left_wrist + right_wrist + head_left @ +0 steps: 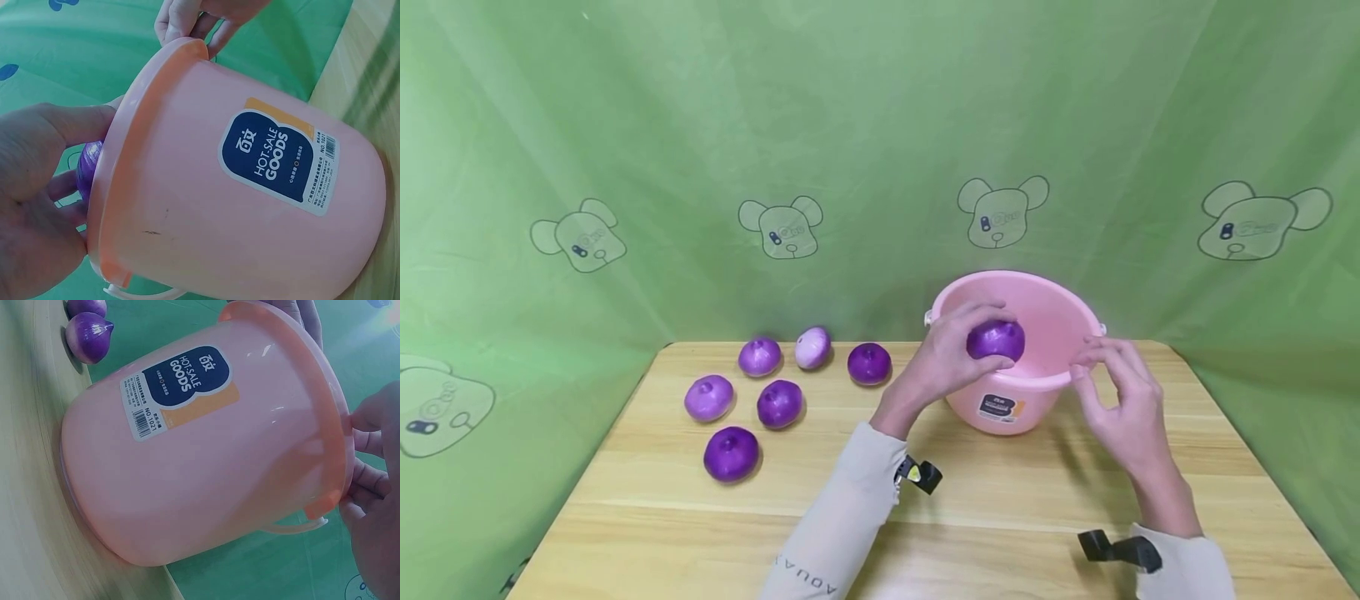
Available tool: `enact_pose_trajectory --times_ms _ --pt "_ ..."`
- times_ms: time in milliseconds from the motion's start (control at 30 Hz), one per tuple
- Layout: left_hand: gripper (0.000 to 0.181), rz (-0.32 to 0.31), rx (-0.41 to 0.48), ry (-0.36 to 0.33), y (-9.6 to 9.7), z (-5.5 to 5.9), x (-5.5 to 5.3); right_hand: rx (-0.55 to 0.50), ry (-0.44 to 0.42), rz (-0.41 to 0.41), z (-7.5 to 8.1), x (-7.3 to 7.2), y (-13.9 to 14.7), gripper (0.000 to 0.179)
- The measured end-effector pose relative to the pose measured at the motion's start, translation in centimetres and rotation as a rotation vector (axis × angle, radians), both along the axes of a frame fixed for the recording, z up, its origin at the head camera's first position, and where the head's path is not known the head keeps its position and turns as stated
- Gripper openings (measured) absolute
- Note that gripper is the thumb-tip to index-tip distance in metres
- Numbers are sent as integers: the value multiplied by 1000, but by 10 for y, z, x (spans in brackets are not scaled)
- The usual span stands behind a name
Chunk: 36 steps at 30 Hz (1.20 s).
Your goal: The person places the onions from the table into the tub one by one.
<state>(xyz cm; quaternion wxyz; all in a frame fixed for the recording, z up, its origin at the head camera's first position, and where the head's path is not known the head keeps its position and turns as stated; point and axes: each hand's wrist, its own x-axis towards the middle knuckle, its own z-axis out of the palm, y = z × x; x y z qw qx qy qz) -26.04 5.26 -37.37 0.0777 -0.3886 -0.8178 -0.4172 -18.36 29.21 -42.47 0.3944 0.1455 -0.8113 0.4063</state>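
My left hand holds a shiny purple onion at the mouth of a pink bucket, with thumb and fingers curled round it. In the left wrist view the bucket's rim partly hides that onion. At the bucket's right side, my right hand has its bent fingers and thumb on the rim, pinching it. The right wrist view shows those fingertips partly hidden behind the rim. The bucket stands upright, labelled on its front; its bottom is hidden from the head view.
Several purple onions lie on the wooden table left of the bucket; a dark one is closest to it, and a paler one lies near the back edge. A green curtain with printed mouse heads hangs behind the table.
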Motion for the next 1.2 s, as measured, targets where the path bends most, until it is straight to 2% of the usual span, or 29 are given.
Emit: enact_pose_trajectory --times_ms 233,533,733,933,1200 --pt "51 -32 -4 24 -2 -1 -1 2 -5 -2 0 -1 -1 9" --pt "43 -33 3 38 -4 -3 -1 6 0 -2 0 -1 -2 8" --pt "39 -27 43 53 -10 -3 5 -1 -1 0 -1 0 -1 9" --pt "38 -28 90 98 -18 -2 12 -4 -3 1 0 1 -1 9" --pt "38 -20 87 107 -35 -6 24 -5 6 -1 -2 0 -1 10"
